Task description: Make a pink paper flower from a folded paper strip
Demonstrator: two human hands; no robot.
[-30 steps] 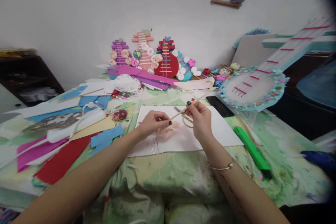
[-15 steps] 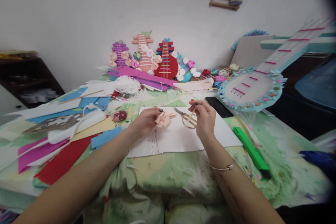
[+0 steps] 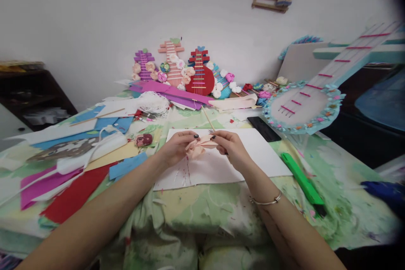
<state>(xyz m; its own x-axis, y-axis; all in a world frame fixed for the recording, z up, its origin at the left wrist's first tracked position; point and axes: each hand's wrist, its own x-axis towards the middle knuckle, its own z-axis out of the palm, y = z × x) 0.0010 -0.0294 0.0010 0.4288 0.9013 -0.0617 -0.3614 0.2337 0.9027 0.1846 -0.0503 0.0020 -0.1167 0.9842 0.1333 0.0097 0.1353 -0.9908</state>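
Note:
A pale peach paper flower [image 3: 196, 148] is pinched from its left side by my left hand [image 3: 177, 147]. My right hand [image 3: 232, 147] is closed at the flower's right edge, its fingertips on a petal. A thin wooden stick [image 3: 207, 117] also runs through my right hand, its upper end pointing up and left. Both hands are over a white sheet [image 3: 259, 162] with pink and dark marks on it. Behind my right hand, the scissors are almost wholly hidden.
Coloured paper strips [image 3: 79, 196] and white string [image 3: 154, 104] lie left. A black phone [image 3: 263, 128] and a green cutter [image 3: 302, 183] are right. Small decorated paper instruments [image 3: 200, 78] line the wall; a large light-blue one [image 3: 303, 107] stands at the right.
My right hand has moved left from beside the scissors to the flower, bringing the stick with it. My left hand has stayed nearly in place, holding the flower.

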